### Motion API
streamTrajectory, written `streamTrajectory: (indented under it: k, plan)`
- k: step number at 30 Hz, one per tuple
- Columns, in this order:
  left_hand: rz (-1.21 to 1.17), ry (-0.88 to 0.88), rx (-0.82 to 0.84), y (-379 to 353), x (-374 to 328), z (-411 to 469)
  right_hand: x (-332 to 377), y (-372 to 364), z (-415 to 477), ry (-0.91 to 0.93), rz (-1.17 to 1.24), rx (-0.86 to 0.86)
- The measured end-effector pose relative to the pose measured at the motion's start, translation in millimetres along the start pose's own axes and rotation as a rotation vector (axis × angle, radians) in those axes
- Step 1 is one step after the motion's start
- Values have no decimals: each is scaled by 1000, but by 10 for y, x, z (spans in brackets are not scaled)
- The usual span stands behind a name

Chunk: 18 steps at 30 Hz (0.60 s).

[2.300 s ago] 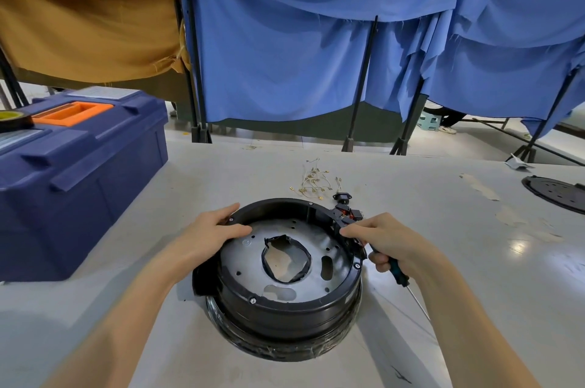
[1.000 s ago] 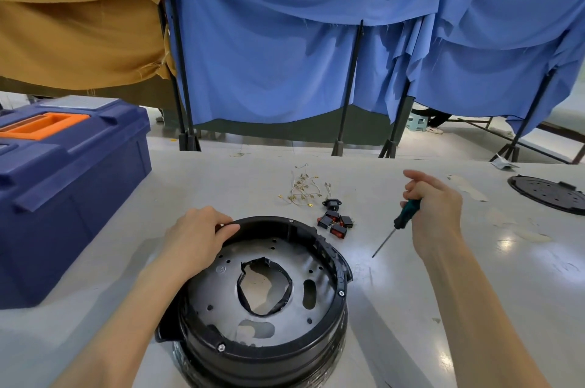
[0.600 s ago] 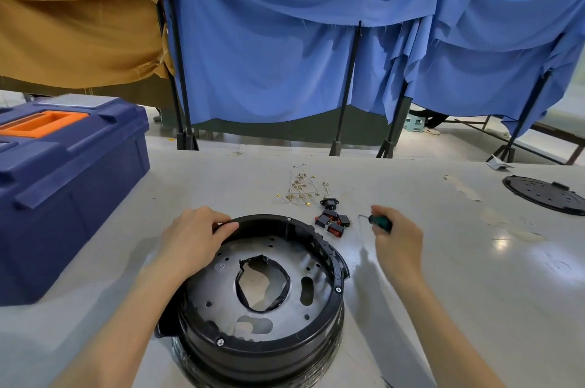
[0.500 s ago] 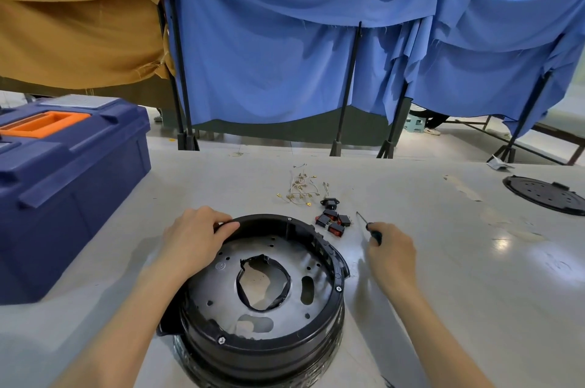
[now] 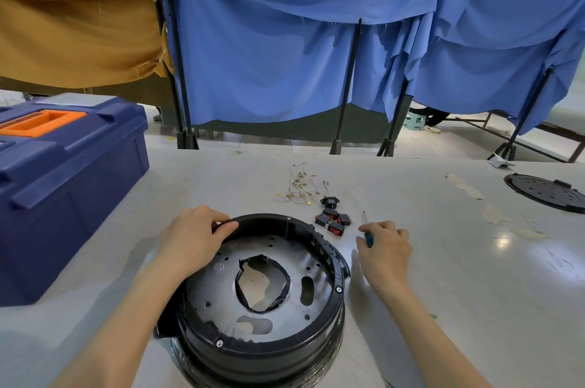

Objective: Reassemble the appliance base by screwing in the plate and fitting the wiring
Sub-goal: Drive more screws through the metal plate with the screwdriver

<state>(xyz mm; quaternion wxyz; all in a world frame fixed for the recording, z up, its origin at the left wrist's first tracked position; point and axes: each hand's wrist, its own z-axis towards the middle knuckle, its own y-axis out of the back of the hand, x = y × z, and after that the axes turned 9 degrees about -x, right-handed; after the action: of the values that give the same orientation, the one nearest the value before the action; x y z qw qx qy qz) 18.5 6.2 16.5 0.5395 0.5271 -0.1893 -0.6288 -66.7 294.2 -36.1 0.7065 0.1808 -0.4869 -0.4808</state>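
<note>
The round black appliance base (image 5: 269, 352) stands on the table in front of me, with a grey metal plate (image 5: 221, 295) seated inside it and a ragged hole at the plate's middle. My left hand (image 5: 193, 235) grips the base's far left rim. My right hand (image 5: 384, 248) rests low on the table right of the base, fingers around a green-handled screwdriver (image 5: 368, 237) whose tip points away from me. A cluster of black and red switches (image 5: 333, 219) lies just behind the base. Loose wires with brass terminals (image 5: 300, 186) lie farther back.
A big blue toolbox (image 5: 63, 185) with an orange handle fills the table's left side. A black round cover (image 5: 547, 193) lies at the far right. Blue and tan cloths hang on black stands behind the table.
My right hand swung the screwdriver away from the base's right rim, lifted it, then lowered it to the table beside the base. My left hand stayed on the rim.
</note>
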Motion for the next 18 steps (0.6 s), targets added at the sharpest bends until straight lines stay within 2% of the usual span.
streamTrajectory:
  k: [5,9,13,18]
  plan:
    - [15,-18,0,-10,11,13,125,-52,162,145,-18,45]
    - [5,-21,-12,-10,23,14,254,-156,222,248,-162,111]
    - [-4,-29,12,-1,30,12,294,-239,217,270,-272,119]
    - [-6,-36,28,14,23,24,274,-223,250,266,-277,173]
